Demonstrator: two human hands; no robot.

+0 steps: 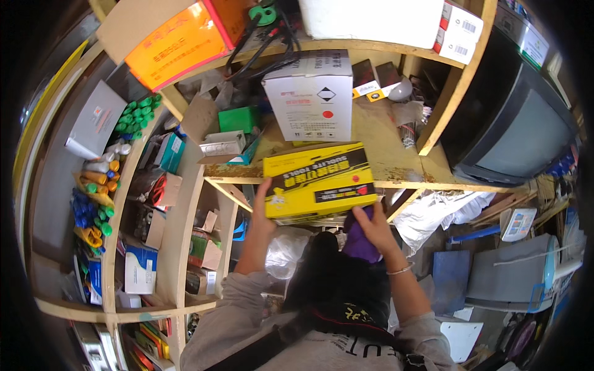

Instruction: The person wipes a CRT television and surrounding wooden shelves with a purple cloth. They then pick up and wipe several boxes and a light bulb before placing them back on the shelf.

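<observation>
A yellow and black cardboard box (320, 183) with printed writing is held at the front edge of a wooden shelf (390, 160). My left hand (262, 213) grips its left end. At the lower right corner, my right hand (373, 227) has its thumb and fingers on the box. Purple cloth (359, 241) hangs beside and partly behind my right hand; whether I hold it, I cannot tell. Just behind the yellow box stands a white carton (313, 99) with printed symbols, taped on top.
Left are wooden shelves (185, 222) packed with small boxes and green-capped tubes (139, 116). An orange carton (178, 46) and black cables (264, 51) lie above. A boxy television (515, 111) stands right, over a grey container (510, 273). Small dark boxes (387, 79) sit at the back.
</observation>
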